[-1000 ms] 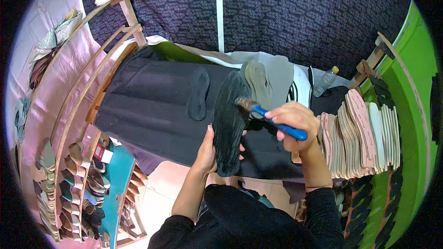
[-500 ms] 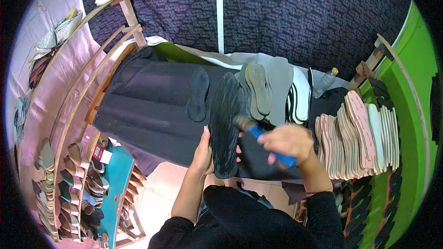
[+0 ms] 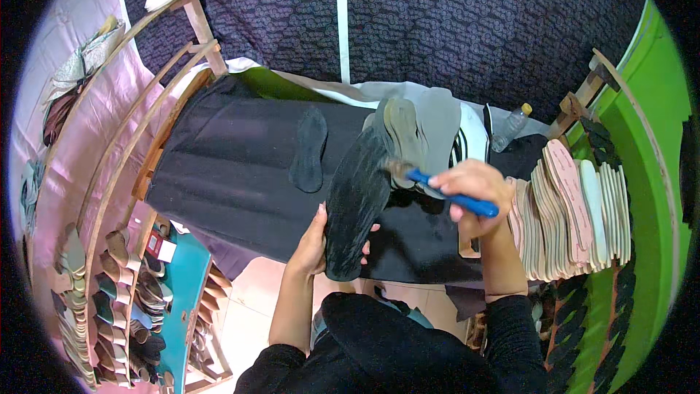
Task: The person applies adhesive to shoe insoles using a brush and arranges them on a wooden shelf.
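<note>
My left hand (image 3: 310,246) grips a long black shoe sole piece (image 3: 354,208) near its lower end, thumb on the left edge and fingertips showing past the right edge. Streaks run along the sole's dark face, and its top leans right. In my right hand (image 3: 481,188) is a brush (image 3: 459,201) with a blue handle, its bristles pointing left at the sole's right edge; whether they touch is blurred. Behind the sole lie olive-grey insoles (image 3: 405,135) and a wider grey piece (image 3: 441,120). A smaller black insole (image 3: 309,149) rests to the left.
The black-covered table (image 3: 226,168) spans the middle. On the right stand pale and pink insoles (image 3: 565,197) in a tight row, with white insoles (image 3: 475,131) and a yellow-capped clear bottle (image 3: 512,128) farther back. A wooden rack (image 3: 109,168) runs along the left, with several shoe parts below.
The black sole has turned, its face now broader to view and its top leaning right. My right hand and the brush have moved up and to the right.
</note>
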The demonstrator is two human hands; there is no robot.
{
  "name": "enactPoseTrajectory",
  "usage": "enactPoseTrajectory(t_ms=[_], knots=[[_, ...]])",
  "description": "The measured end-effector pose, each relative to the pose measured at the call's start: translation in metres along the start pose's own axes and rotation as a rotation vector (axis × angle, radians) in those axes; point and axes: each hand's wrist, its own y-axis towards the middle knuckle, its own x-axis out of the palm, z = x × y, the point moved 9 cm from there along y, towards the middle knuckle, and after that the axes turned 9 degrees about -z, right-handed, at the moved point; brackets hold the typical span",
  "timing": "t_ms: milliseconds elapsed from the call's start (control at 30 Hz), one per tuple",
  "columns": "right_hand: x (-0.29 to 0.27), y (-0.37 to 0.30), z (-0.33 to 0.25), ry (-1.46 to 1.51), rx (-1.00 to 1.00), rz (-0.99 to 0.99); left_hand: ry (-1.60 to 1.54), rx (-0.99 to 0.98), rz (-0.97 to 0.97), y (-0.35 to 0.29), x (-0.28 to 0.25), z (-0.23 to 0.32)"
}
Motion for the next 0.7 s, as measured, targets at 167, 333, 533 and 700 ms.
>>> enactPoseTrajectory(t_ms=[167, 333, 533, 700], knots=[[0.012, 0.007, -0.009, 0.056, 0.015, -0.152, 0.064, -0.013, 0.031, -0.004, -0.001, 0.004], [-0.002, 0.022, 0.007, -0.083, -0.038, -0.022, 0.111, -0.061, -0.002, -0.004, -0.007, -0.004], [0.010, 0.009, -0.002, -0.029, -0.018, -0.058, 0.145, -0.088, 0.034, -0.003, -0.009, 0.001], [0.021, 0.008, -0.007, 0.079, -0.028, -0.110, 0.147, -0.049, 0.073, -0.006, -0.015, 0.003]])
